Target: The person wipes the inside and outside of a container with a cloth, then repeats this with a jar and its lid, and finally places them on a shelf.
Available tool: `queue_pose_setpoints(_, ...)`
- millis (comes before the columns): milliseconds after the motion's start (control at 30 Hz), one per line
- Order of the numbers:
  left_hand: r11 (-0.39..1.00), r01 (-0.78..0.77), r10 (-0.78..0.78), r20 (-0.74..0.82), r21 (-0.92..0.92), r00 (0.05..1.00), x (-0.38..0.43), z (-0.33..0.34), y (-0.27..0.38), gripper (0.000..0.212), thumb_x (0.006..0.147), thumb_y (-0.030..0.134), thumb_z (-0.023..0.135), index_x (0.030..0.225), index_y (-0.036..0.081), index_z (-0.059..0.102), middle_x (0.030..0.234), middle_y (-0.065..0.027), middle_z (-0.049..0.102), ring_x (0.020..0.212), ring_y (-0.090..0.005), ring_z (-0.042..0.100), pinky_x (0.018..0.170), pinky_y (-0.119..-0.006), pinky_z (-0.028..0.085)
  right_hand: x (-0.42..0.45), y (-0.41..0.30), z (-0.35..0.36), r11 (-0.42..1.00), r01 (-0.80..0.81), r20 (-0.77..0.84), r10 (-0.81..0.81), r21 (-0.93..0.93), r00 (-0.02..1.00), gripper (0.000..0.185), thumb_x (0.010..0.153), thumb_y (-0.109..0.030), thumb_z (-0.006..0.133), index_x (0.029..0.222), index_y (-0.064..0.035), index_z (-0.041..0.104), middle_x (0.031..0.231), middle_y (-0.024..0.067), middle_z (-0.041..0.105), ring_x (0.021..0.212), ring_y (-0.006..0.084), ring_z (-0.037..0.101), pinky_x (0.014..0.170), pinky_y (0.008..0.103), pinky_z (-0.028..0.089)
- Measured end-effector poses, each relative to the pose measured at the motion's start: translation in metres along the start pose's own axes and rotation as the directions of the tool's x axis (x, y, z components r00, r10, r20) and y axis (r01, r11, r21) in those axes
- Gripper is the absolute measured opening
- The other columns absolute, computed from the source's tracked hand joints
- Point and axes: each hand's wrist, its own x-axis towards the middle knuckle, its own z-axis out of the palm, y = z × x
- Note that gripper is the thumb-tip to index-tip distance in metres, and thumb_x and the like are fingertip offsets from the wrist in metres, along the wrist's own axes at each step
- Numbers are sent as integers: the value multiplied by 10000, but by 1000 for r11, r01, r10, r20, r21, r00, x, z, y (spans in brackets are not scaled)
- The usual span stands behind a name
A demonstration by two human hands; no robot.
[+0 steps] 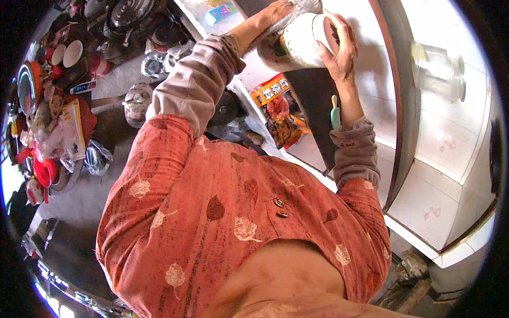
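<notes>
A white cylindrical tub (304, 41) lies tilted on its side above a tiled counter with a dark panel. My right hand (342, 45) grips its right end, the thumb and fingers spread around the rim. At the top edge my left hand (278, 12) holds a greyish-white cloth (304, 10) against the tub's upper side. Part of that hand is covered by the cloth. Below the tub lies a red and orange food packet (280, 113) bearing writing. A small green tool with a cream handle (335, 113) rests beside my right forearm.
A clear glass jar (439, 73) stands on the white tiled ledge (437, 131) at the right, behind a brown edge. A blue box (221, 14) sits at the upper left of the counter. Leftward are a metal pot (137, 104), a white plate (72, 53) and plastic bags (55, 141).
</notes>
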Motion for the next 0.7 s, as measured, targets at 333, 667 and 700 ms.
queue_pose_setpoints(333, 869, 121, -285, -286, -479, 915, -110, 30, 35, 445, 904, 84, 457, 1347, 70, 496, 1303, -179, 542, 1250, -337, 449, 1092, -482, 276, -2, 8, -2, 1000, 12, 0, -12, -27, 1000, 569, 761, -366, 701, 1246, -95, 572, 1200, 101, 607, 1130, 280, 561, 948, 395, 426)
queue_pose_setpoints(667, 986, 74, -93, -122, -153, 988, -1, -32, 50, 359, 903, 219, 486, 1162, -6, 592, 1178, -241, 580, 1068, -384, 558, 946, -427, 448, -12, 14, -1, 997, -70, -24, 71, 46, 997, 630, 754, -416, 717, 1245, -63, 540, 1190, 145, 594, 1069, 332, 576, 931, 421, 446)
queue_pose_setpoints(700, 992, 47, -63, -139, -117, 988, 1, -20, 41, 354, 898, 208, 491, 1160, -9, 589, 1174, -242, 581, 1066, -379, 561, 941, -428, 450, -8, 10, -1, 999, -22, -25, 23, 40, 999, 620, 757, -413, 719, 1246, -75, 542, 1186, 141, 597, 1073, 326, 579, 929, 416, 447)
